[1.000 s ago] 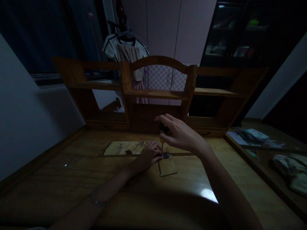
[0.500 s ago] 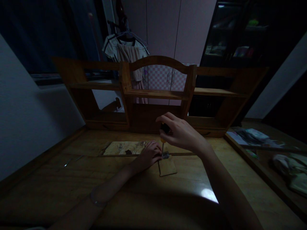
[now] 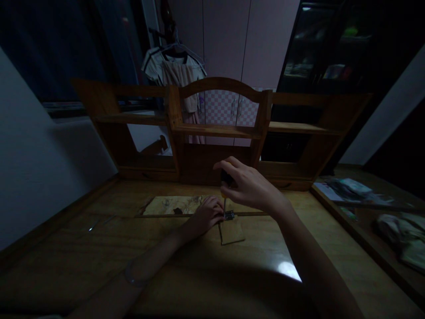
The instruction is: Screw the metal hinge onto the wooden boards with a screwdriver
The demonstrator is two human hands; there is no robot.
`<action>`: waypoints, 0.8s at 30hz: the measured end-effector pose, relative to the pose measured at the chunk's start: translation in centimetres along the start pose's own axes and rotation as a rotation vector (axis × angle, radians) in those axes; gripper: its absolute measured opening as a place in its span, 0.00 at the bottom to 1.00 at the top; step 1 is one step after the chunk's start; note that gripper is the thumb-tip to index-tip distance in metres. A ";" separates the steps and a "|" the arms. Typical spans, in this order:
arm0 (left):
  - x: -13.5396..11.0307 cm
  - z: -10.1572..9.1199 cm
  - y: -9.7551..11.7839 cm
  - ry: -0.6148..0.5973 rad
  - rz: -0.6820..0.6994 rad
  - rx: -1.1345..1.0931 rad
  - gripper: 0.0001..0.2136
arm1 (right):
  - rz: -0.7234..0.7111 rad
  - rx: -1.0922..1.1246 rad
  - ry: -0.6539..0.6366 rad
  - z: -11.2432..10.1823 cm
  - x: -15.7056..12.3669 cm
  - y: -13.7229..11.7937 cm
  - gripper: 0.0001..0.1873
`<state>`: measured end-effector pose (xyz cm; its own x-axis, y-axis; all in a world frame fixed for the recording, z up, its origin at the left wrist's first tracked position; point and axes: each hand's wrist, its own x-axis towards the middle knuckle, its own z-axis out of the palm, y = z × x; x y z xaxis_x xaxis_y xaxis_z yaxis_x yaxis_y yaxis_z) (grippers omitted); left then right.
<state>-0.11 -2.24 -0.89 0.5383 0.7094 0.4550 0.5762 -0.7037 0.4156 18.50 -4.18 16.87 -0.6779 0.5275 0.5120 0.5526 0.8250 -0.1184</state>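
My right hand (image 3: 247, 184) grips the dark handle of a screwdriver (image 3: 225, 190) that stands upright, its thin shaft pointing down onto a small metal hinge (image 3: 229, 215). The hinge sits at the top edge of a small wooden piece (image 3: 232, 231) lying on the wooden desk (image 3: 252, 257). My left hand (image 3: 205, 214) rests flat on the desk just left of the hinge, fingertips pressed against it. A thin bracelet circles my left wrist.
A wooden hutch (image 3: 219, 128) with shelves stands at the back of the desk. A light flat board (image 3: 172, 205) lies left of my hands. Small metal bits (image 3: 96, 223) lie at the far left. Papers and cloth (image 3: 392, 212) lie on the right.
My right hand has shifted slightly on the screwdriver handle, its fingers a little lower than half a second ago. The left hand and hinge stay in place.
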 end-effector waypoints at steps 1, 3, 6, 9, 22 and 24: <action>0.0 0.0 0.1 -0.003 0.004 0.001 0.05 | 0.010 -0.010 0.005 0.1 0.0 0.0 0.17; 0.0 -0.1 0.2 -0.012 0.012 0.000 0.06 | 0.028 -0.022 0.017 0.2 0.1 0.0 0.13; 0.1 -0.3 0.3 -0.015 0.025 0.012 0.06 | 0.037 -0.022 0.027 0.3 0.2 0.0 0.11; 0.1 -0.4 0.4 -0.009 0.037 0.035 0.05 | 0.026 -0.028 0.030 0.3 0.2 0.0 0.15; 0.1 -0.3 0.1 -0.008 0.030 0.033 0.02 | 0.027 -0.054 0.024 0.3 0.2 0.0 0.13; 0.2 -0.3 0.0 -0.016 0.036 0.042 0.03 | 0.024 -0.049 0.023 0.3 0.2 0.1 0.11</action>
<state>-0.22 -2.13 -0.58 0.5689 0.6843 0.4562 0.5811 -0.7270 0.3659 18.27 -3.93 16.75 -0.6530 0.5422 0.5288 0.5921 0.8008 -0.0900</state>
